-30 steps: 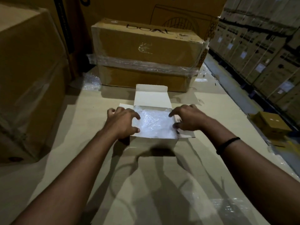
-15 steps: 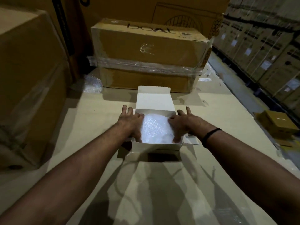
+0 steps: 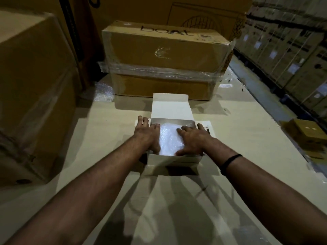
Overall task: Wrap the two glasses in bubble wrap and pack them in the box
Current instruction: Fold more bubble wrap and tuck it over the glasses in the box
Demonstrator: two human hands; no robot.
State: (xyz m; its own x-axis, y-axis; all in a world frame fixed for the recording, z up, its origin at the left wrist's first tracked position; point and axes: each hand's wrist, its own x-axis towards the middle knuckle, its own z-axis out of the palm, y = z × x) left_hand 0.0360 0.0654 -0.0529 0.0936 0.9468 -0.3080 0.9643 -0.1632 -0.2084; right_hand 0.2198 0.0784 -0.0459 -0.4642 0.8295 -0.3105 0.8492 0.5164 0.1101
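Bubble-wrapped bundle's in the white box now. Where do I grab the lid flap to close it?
Take the lid flap by its far tuck edge, reaching over from the near side. It stands open behind the white box, hinged at the back wall, so that free edge swings forward over the bubble-wrap bundle.

Clearance around the white box [image 3: 174,159]

Near side and both flanks open onto bare work surface [image 3: 106,138]. The raised lid flap [image 3: 170,107] blocks the far side, with a taped brown carton [image 3: 166,55] just behind it. A large carton [image 3: 33,96] walls off the left. The box mouth is filled by bubble wrap [image 3: 169,138] and covered by the left hand [image 3: 147,137] and right hand [image 3: 192,140].
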